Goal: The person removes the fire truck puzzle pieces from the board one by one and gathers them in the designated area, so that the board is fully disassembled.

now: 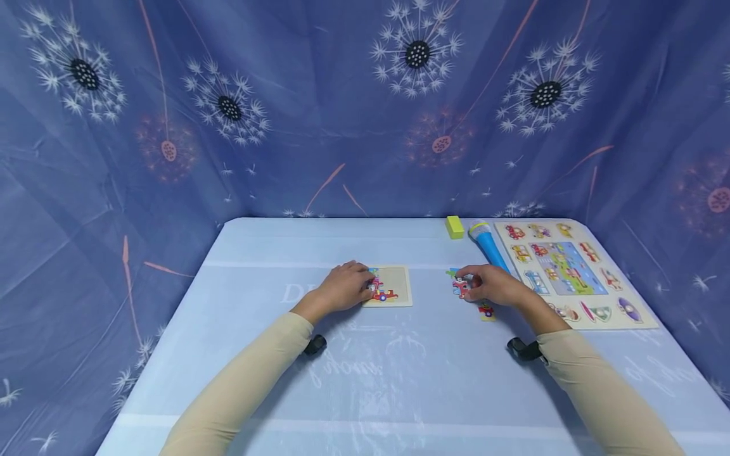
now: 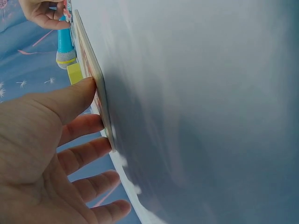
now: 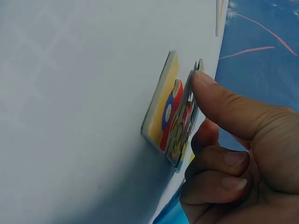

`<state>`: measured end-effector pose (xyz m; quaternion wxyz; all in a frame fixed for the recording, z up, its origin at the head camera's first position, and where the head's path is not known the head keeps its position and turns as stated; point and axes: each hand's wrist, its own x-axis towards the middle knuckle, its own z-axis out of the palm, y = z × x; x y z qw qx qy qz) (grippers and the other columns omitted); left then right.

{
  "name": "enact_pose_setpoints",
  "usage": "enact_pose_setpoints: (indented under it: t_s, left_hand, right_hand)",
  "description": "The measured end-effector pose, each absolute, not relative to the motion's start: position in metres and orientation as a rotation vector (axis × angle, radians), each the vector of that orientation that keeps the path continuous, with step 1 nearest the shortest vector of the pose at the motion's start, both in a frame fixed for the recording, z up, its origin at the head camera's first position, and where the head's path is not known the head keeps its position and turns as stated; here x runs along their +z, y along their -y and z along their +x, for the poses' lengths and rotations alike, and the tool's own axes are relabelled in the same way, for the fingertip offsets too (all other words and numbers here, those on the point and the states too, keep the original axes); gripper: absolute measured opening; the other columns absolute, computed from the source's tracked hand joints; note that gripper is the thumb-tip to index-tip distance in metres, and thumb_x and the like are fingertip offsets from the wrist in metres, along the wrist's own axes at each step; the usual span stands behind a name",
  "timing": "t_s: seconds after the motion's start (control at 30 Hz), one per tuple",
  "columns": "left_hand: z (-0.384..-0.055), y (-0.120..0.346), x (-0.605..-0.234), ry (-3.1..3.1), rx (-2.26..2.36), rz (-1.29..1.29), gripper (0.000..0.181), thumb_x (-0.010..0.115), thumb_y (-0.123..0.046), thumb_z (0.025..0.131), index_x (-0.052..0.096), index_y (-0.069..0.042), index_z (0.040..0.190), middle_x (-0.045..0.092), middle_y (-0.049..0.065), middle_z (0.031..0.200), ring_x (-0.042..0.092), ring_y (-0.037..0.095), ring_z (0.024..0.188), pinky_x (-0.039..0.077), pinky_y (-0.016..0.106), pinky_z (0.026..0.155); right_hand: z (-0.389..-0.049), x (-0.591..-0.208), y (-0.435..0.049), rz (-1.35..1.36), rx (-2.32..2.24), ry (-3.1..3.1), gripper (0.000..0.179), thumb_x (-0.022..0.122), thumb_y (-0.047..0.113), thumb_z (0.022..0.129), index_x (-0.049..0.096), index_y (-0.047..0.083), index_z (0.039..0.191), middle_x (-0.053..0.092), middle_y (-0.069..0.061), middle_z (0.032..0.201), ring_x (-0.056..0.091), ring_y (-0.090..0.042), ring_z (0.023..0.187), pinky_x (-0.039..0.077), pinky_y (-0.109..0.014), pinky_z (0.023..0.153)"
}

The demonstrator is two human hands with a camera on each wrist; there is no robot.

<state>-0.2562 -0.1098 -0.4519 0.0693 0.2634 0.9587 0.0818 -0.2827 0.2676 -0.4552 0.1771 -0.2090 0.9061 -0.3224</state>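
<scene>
A small wooden puzzle board (image 1: 402,286) with a light rim has red and colourful pieces in its left part. My left hand (image 1: 345,286) rests at the board's left end, its thumb (image 2: 81,95) and first fingertips touching it, the other fingers spread. To the right, my right hand (image 1: 495,285) pinches a thin puzzle piece between thumb and index finger; its other fingers are curled. Beside it are a piece with a red car picture (image 1: 459,288) and a yellow-edged piece with a wheel (image 1: 487,312). The held piece's picture is mostly hidden.
A blue toy microphone (image 1: 489,246) lies behind my right hand, near a yellow block (image 1: 454,227). A large peg puzzle board (image 1: 616,316) with several vehicle pieces covers the table's right side. A blue patterned curtain (image 1: 342,107) hangs behind the white table (image 1: 268,380).
</scene>
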Motion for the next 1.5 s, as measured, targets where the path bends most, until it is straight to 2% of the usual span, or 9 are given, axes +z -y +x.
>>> enact_pose_setpoints:
  t_s: [0.87, 1.17, 1.3, 1.5]
  left_hand:
    - [-0.254, 0.108, -0.451, -2.895, 0.243, 0.758, 0.048, 0.065, -0.037, 0.101, 0.061, -0.013, 0.142, 0.053, 0.011, 0.15, 0.042, 0.035, 0.145, 0.035, 0.061, 0.114]
    - [-0.254, 0.108, -0.451, -2.888, 0.262, 0.776, 0.048, 0.064, -0.037, 0.102, 0.061, -0.012, 0.143, 0.053, 0.011, 0.149, 0.043, 0.034, 0.144, 0.035, 0.061, 0.114]
    - [-0.254, 0.109, -0.45, -2.888, 0.271, 0.783, 0.048, 0.064, -0.037, 0.102, 0.061, -0.012, 0.143, 0.054, 0.012, 0.149, 0.043, 0.034, 0.144, 0.035, 0.061, 0.114]
    - [-0.254, 0.11, -0.451, -2.886, 0.276, 0.769, 0.048, 0.064, -0.038, 0.102, 0.061, -0.013, 0.143, 0.053, 0.011, 0.15, 0.041, 0.036, 0.145, 0.034, 0.061, 0.115]
  right_hand:
    - [-0.278, -0.457, -0.264, -0.517, -0.89, -2.602, 0.051, 0.076, 0.004, 0.089, 0.06, 0.0, 0.138, 0.052, -0.005, 0.083, 0.046, -0.02, 0.072, 0.038, -0.031, 0.061]
    - [-0.279, -0.457, -0.267, -0.545, -0.924, -2.596, 0.053, 0.076, 0.005, 0.09, 0.058, 0.001, 0.14, 0.056, -0.006, 0.084, 0.048, -0.02, 0.071, 0.04, -0.03, 0.059]
    - [-0.282, -0.452, -0.259, -0.538, -0.954, -2.603, 0.054, 0.075, 0.012, 0.093, 0.056, 0.002, 0.143, 0.06, -0.008, 0.093, 0.052, -0.019, 0.069, 0.044, -0.031, 0.06]
    - [-0.283, -0.444, -0.225, -0.511, -1.013, -2.621, 0.054, 0.073, 0.018, 0.096, 0.055, 0.004, 0.145, 0.063, -0.017, 0.119, 0.057, -0.022, 0.074, 0.05, -0.034, 0.061]
